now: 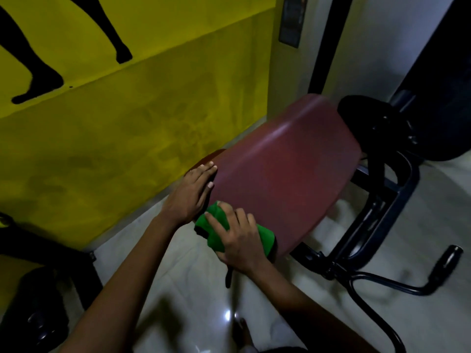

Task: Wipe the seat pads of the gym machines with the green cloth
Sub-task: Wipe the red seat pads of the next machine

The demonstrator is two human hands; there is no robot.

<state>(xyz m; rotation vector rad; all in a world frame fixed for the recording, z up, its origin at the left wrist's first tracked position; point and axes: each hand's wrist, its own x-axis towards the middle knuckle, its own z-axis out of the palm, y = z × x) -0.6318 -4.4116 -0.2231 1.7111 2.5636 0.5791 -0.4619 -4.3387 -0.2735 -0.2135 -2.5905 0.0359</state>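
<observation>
A maroon seat pad (285,174) on a black machine frame fills the middle of the view. My left hand (191,192) lies flat on the pad's near-left edge with straight fingers. My right hand (239,238) presses a bunched green cloth (216,233) against the pad's near end, its fingers spread over the cloth and its thumb tucked under. A dark strap or cloth edge hangs down below that hand.
A yellow wall (127,110) with black leg silhouettes runs along the left. The machine's black tube frame (377,240) and a dark padded part (441,80) stand to the right. Dark equipment (43,296) sits at the lower left on the pale glossy floor (178,276).
</observation>
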